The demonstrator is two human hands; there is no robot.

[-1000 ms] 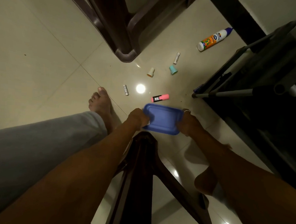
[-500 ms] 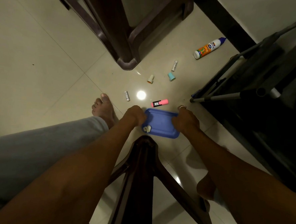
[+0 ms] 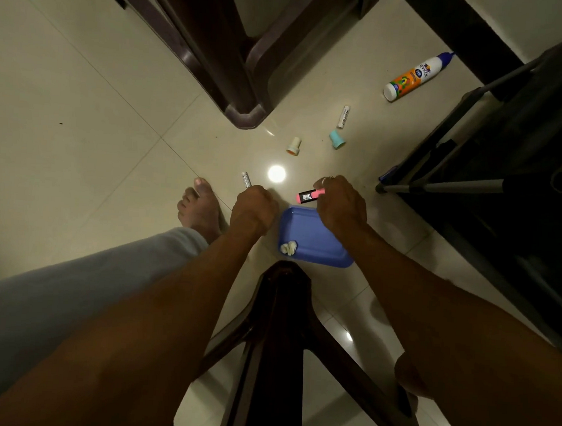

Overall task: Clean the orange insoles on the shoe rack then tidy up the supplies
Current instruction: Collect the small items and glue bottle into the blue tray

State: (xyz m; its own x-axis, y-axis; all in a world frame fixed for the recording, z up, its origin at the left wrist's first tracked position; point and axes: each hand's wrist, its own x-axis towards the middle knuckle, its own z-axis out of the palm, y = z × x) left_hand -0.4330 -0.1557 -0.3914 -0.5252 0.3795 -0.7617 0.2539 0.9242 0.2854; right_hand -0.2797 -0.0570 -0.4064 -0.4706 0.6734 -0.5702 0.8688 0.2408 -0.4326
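Curls right hand (image 3: 339, 206) over the end of pink highlighter (image 3: 308, 196) on the floor (image 3: 80, 134), just past blue tray (image 3: 317, 238) with white wad (image 3: 289, 248) inside. Sets left hand (image 3: 253, 211), fingers curled, against white marker (image 3: 246, 178); cannot tell if gripped. Spots glue bottle (image 3: 413, 77), white tube (image 3: 343, 117), teal cap (image 3: 336, 140) and white cap (image 3: 293, 146) loose near shoe rack (image 3: 507, 154).

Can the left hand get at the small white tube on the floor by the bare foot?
Probably yes. The left hand sits at the near end of the small white tube, nothing between, bare floor around. Its grip is hidden. The right hand pinches the pink highlighter marker, out of the way.
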